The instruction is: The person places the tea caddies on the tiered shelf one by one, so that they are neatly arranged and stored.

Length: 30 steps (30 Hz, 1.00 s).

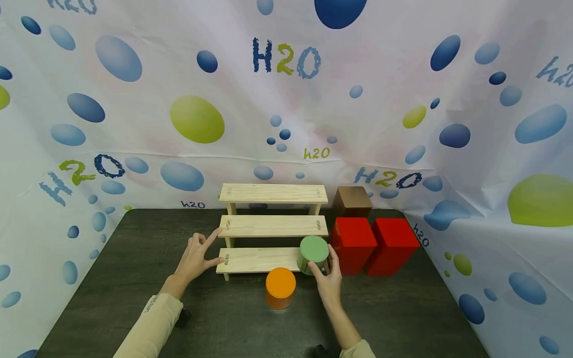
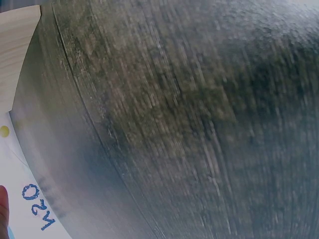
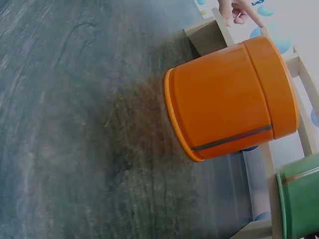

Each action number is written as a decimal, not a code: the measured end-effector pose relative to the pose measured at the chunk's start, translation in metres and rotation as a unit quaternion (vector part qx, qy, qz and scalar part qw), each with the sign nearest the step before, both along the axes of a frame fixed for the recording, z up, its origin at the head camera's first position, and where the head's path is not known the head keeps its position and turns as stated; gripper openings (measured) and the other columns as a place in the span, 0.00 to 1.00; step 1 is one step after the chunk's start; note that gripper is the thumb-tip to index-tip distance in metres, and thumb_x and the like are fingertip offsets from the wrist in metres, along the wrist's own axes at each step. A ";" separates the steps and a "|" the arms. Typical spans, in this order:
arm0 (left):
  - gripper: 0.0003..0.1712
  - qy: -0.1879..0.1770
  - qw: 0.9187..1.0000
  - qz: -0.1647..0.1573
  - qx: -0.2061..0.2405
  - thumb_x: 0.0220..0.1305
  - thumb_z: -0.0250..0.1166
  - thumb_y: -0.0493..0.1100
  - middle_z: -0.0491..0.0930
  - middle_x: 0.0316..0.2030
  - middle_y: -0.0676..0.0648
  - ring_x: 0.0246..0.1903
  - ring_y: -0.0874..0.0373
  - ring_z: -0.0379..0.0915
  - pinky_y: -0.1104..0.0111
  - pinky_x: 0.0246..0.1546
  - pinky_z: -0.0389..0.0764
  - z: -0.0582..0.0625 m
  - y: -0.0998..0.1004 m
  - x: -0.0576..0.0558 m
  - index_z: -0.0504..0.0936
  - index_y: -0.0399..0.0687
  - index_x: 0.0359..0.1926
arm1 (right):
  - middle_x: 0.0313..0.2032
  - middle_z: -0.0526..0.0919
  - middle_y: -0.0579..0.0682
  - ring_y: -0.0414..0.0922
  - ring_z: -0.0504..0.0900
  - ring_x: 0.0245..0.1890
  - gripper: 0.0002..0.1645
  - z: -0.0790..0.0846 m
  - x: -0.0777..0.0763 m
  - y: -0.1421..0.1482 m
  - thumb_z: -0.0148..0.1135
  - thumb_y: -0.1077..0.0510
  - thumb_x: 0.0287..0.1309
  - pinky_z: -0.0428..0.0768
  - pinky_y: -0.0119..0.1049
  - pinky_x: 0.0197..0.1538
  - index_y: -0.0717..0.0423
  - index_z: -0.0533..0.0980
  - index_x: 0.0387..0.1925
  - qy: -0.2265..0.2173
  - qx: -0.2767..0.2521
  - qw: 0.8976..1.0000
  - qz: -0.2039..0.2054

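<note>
A green lidded canister (image 1: 314,250) stands at the right end of the lowest step of a three-step wooden shelf (image 1: 259,260). My right hand (image 1: 330,283) grips it, thumb in front and fingers along its right side. At the shelf's left end is my left hand (image 1: 195,257), its extended index finger by the middle step and its thumb at the lowest one. On the table before the shelf stands an orange lidded canister (image 1: 280,288). The right wrist view shows this orange canister (image 3: 224,99) large, with part of the green canister (image 3: 303,199) at the edge.
Two red boxes (image 1: 355,246) (image 1: 394,246) stand right of the shelf, close to my right hand. Behind them is a brown box (image 1: 352,201). The dark table (image 1: 134,278) meets a white curtain (image 1: 286,99) printed with blue and green dots.
</note>
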<state>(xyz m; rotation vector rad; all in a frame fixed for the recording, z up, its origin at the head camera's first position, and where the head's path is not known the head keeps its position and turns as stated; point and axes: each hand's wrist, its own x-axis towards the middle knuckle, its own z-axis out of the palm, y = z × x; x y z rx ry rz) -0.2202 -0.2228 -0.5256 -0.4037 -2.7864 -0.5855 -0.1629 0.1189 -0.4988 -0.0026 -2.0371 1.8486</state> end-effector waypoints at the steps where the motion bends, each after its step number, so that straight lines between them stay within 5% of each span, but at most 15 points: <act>1: 0.51 -0.001 1.000 0.000 0.001 0.43 0.73 0.51 0.54 0.34 0.43 0.33 0.49 0.52 0.62 0.28 0.58 0.000 0.000 0.000 0.57 0.56 0.68 | 0.61 0.60 0.68 0.63 0.59 0.62 0.40 0.001 0.000 0.000 0.63 0.70 0.50 0.58 0.57 0.59 0.72 0.55 0.63 -0.004 -0.006 1.000 0.002; 20: 0.52 0.011 1.000 -0.005 0.001 0.42 0.74 0.51 0.55 0.33 0.44 0.31 0.50 0.51 0.63 0.27 0.57 0.001 -0.001 0.000 0.57 0.56 0.68 | 0.61 0.59 0.68 0.61 0.61 0.60 0.40 0.006 -0.008 0.000 0.61 0.71 0.51 0.58 0.55 0.60 0.71 0.54 0.63 -0.034 -0.035 0.999 0.018; 30: 0.52 0.001 1.000 -0.006 0.001 0.43 0.73 0.51 0.54 0.33 0.44 0.31 0.50 0.51 0.63 0.27 0.57 0.001 0.000 -0.001 0.57 0.56 0.68 | 0.63 0.59 0.62 0.56 0.62 0.60 0.42 -0.020 -0.020 0.005 0.63 0.67 0.51 0.60 0.52 0.61 0.64 0.55 0.66 -0.034 -0.042 0.998 0.012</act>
